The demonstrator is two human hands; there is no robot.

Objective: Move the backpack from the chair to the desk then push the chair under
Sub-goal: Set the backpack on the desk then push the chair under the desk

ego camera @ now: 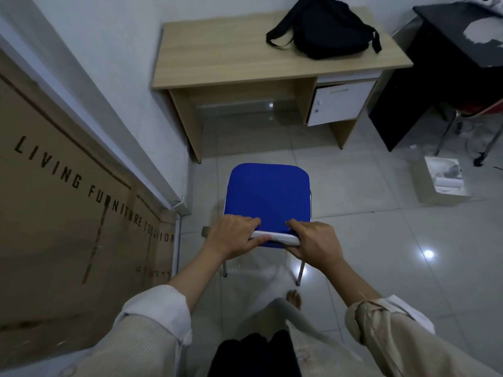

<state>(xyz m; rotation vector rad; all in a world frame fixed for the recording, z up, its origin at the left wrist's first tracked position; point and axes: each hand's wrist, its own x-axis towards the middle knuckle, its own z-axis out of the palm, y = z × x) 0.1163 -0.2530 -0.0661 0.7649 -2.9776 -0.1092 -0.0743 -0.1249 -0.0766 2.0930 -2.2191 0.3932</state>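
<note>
A black backpack (326, 31) lies on the right half of the light wooden desk (217, 58), its straps spread to both sides. The blue chair (268, 194) stands on the floor a short way in front of the desk's leg opening, its seat facing the desk. My left hand (231, 238) and my right hand (313, 243) both grip the white top edge of the chair's backrest, side by side. The chair's metal legs show below my hands.
A big cardboard box (68, 213) leans against the left wall. The desk has a white drawer unit (340, 102) on its right. A black cabinet (449, 63) stands to the right, and a small open box (441, 180) sits on the tiled floor.
</note>
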